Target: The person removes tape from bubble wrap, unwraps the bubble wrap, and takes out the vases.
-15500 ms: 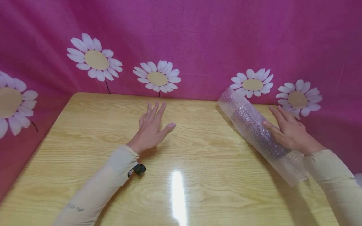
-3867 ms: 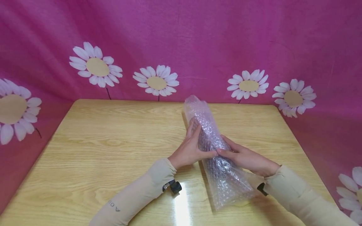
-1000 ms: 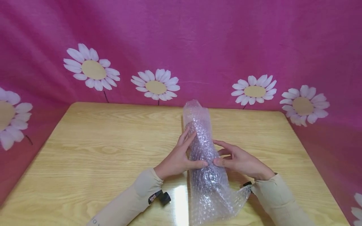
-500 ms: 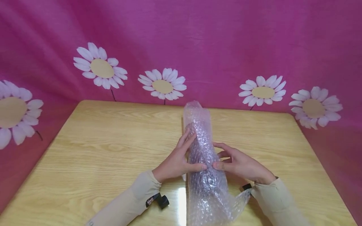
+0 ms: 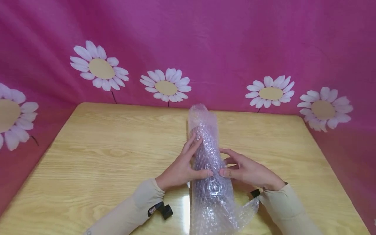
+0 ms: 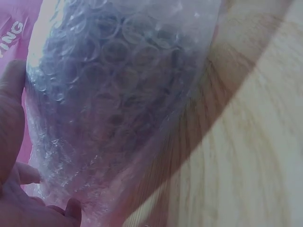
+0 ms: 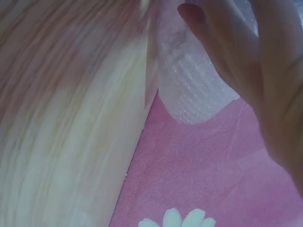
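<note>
A long bundle of bubble wrap [image 5: 210,156] lies lengthwise in the middle of the table, with something darker showing dimly through the layers. Its near end spreads out flat, and a loose flap [image 5: 248,212] sticks out toward the right cuff. My left hand [image 5: 183,166] holds the bundle from the left, thumb on top and fingers along its side. From the right, my right hand [image 5: 249,168] grips it, the thumb close to the left thumb. In the left wrist view the bubble wrap [image 6: 113,90] fills much of the frame beside the fingers. What is inside the wrap I cannot tell.
The wooden table [image 5: 102,156] has its far edge against a pink cloth [image 5: 205,49] printed with white daisies. Light glares off the tabletop left of the bundle. Each wrist wears a small black camera, the left camera [image 5: 166,211] showing below its sleeve.
Earlier the bundle lay slanted at the right, the left hand away from it. It has since come to the middle and straightened, both hands on it. Over the last second the hands barely move.
</note>
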Available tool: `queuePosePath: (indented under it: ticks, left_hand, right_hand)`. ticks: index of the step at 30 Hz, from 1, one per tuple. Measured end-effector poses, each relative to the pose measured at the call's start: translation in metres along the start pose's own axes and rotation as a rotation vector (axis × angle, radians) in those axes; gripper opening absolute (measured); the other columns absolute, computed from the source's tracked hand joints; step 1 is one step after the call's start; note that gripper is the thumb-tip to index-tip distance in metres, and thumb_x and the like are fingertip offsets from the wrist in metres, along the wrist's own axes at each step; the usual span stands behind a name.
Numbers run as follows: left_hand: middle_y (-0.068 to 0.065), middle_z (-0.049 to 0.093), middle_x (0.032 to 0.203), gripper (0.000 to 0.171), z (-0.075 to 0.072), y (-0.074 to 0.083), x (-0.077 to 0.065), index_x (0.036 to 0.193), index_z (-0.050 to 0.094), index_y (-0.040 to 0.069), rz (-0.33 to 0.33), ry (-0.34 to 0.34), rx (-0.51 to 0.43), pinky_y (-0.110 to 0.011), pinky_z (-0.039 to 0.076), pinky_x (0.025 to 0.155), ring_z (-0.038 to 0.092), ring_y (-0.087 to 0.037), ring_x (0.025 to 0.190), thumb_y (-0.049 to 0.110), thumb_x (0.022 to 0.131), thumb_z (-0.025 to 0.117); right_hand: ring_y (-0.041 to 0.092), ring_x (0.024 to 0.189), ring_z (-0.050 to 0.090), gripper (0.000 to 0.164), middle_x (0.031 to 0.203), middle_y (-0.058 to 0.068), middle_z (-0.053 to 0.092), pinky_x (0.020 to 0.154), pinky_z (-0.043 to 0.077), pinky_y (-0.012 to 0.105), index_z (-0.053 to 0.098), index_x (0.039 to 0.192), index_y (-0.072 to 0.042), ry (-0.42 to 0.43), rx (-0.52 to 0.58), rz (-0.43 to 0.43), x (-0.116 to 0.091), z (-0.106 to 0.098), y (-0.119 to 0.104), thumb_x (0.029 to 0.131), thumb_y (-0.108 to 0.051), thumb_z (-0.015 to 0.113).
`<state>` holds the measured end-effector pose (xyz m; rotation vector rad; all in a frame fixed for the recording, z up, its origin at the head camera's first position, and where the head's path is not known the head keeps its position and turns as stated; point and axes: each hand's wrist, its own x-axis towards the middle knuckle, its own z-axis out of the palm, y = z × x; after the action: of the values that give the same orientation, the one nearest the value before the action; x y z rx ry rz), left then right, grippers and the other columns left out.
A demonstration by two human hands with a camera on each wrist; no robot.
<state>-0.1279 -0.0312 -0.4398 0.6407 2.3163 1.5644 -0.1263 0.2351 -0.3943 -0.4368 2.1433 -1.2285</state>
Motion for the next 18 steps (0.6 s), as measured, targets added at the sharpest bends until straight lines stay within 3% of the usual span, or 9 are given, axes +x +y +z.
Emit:
queuePosePath:
  ticks: [9,18]
  left_hand:
    - [0.016,-0.017,0.174,0.117,0.0039,0.0043,-0.0021,0.166,0.01,0.037,-0.002,-0.003,0.003,-0.066,0.026,0.125,0.004,-0.036,0.163,0.075,0.077,0.076]
    - [0.016,-0.017,0.174,0.118,0.004,0.0068,-0.0047,0.166,0.009,0.038,0.006,0.002,0.021,-0.069,0.027,0.123,0.004,-0.041,0.162,0.077,0.076,0.075]
  right_hand:
    - [0.037,0.129,0.062,0.081,0.149,0.03,0.05,0.097,0.063,0.048,0.022,0.164,-0.015,-0.058,0.086,0.024,-0.0033,-0.0023,-0.0005,0.1,-0.033,0.068]
    - [0.036,0.127,0.064,0.082,0.148,0.028,0.052,0.096,0.063,0.047,0.024,0.163,-0.015,-0.057,0.06,0.028,-0.0036,-0.0009,-0.0009,0.099,-0.036,0.07]
